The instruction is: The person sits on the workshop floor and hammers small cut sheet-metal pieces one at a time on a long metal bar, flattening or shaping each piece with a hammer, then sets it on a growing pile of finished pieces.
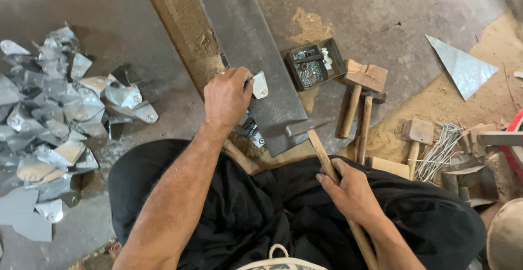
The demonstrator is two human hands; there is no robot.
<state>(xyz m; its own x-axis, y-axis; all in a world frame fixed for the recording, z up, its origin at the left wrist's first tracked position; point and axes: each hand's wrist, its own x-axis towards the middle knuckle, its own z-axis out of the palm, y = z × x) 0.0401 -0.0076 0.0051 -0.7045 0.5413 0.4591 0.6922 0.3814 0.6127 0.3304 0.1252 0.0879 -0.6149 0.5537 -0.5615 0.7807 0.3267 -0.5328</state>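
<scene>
My left hand (227,96) grips a small shiny sheet-metal piece (260,85) and holds it flat on a long dark steel bar (245,46) that runs away from my lap. A long wooden handle (326,161) is in my right hand (353,191); its far end rests near the bar's near end, and I cannot make out a hammer head on it. More small metal pieces (251,129) lie against the bar just below my left hand.
A large heap of cut metal pieces (52,117) lies at the left. A small box of rivets (315,64), two wooden mallets (364,79), a bundle of thin metal rods (440,147) and a triangular metal sheet (463,68) are at the right.
</scene>
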